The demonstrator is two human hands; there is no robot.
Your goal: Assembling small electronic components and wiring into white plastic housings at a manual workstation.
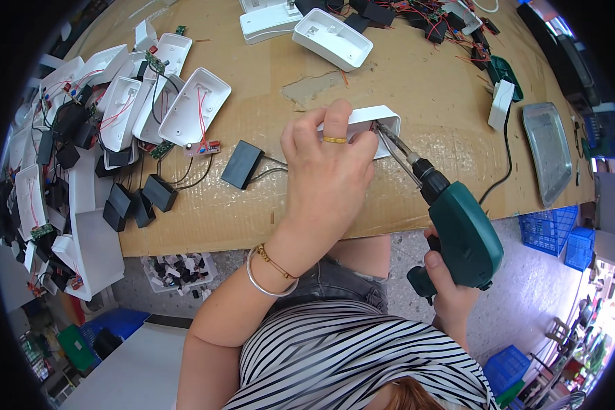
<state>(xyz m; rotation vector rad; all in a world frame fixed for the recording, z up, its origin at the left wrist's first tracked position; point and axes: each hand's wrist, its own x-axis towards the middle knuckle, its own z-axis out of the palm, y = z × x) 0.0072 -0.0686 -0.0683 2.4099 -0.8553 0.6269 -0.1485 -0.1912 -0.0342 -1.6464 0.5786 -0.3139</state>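
My left hand (329, 174) is closed on a white plastic housing (383, 113) at the middle of the table, its fingers reaching into the open shell. My right hand (449, 283) grips a green pistol-shaped soldering gun (466, 229) by its handle. The gun's long metal tip reaches into the housing close to my left fingertips, with a thin tube alongside it. What the fingers pinch inside is hidden. A black box (242, 165) lies left of my hand, its grey wires running under the hand toward the housing.
White housings (197, 106) with red wires, small boards and black boxes pile up at the left. More housings (333, 39) and black parts (436, 29) lie at the far side. At the right are a metal tray (548, 154) and a white block (501, 104) with a black cord.
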